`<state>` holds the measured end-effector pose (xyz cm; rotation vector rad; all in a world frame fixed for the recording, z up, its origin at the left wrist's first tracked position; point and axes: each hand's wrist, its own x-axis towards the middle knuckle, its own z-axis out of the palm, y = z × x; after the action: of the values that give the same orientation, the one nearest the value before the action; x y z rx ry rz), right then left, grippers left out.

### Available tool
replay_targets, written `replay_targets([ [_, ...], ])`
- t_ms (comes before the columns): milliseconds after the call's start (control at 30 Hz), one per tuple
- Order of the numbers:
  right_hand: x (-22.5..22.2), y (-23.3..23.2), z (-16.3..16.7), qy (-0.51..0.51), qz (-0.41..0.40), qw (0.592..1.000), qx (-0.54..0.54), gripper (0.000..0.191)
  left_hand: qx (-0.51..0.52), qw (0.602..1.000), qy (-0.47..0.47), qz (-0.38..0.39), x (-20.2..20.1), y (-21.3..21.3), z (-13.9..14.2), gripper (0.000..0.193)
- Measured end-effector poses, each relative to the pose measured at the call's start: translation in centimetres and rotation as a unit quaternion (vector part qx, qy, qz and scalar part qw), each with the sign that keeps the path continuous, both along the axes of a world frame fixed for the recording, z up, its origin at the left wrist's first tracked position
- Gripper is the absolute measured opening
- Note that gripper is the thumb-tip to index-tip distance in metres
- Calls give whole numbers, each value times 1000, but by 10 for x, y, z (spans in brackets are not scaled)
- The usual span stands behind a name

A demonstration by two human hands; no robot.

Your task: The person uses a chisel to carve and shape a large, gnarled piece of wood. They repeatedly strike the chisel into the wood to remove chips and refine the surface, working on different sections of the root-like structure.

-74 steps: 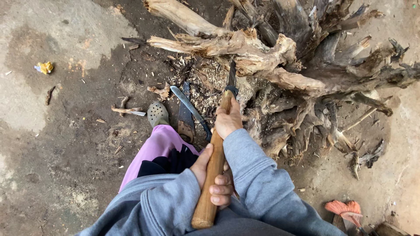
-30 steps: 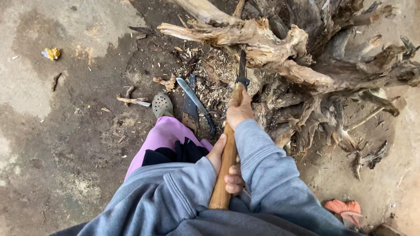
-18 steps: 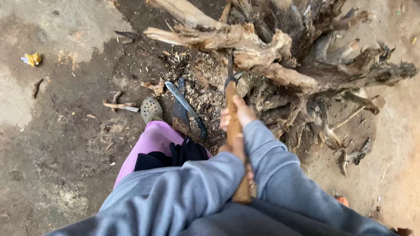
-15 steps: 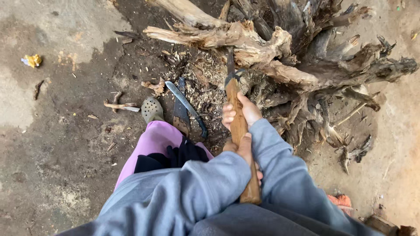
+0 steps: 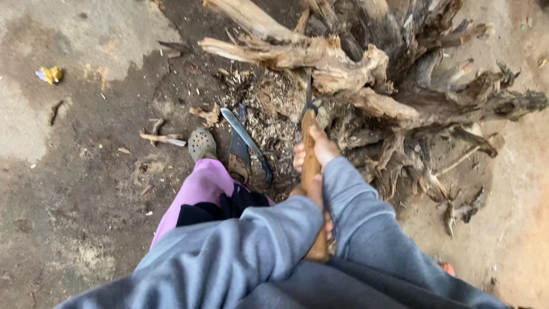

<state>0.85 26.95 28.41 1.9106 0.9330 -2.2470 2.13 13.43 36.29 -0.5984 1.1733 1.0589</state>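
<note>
Axe (image 5: 309, 143) against the tree stump (image 5: 389, 86)
Right hand (image 5: 317, 150) and left hand (image 5: 314, 191) both clench its wooden handle; a machete (image 5: 246, 140) lies just left of the stump.

The scene is lit by soft, even daylight; no single source can be made out. Shadows are faint and diffuse, the darkest lying in the hollows of the stump (image 5: 400, 86) beyond the hands (image 5: 314, 166). No glare is seen. The ground (image 5: 86, 189) left of the hands is rendered in flat, muted tones, paler toward the far left corner. The sleeves (image 5: 274, 246) nearest the camera are slightly soft, and slight motion blur is seen around the hands. Detail beyond them is kept fairly sharp. Mild wide-angle stretching is noticed at the edges.
</note>
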Motion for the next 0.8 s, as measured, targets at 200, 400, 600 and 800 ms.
replay_targets([
  [200,-8,-3,4,-104,95,987,79,51,23,982,-187,28,-6,-23,7,66],
  [400,-23,-9,-17,-94,101,985,102,48,15,986,-158,55,-22,-21,-12,64],
  [600,21,-3,-12,260,-179,916,-247,47,3,988,111,-102,11,-11,3,50],
  [800,8,-27,1,-57,29,998,-5,43,-4,865,418,-278,1,-46,1,49],
])
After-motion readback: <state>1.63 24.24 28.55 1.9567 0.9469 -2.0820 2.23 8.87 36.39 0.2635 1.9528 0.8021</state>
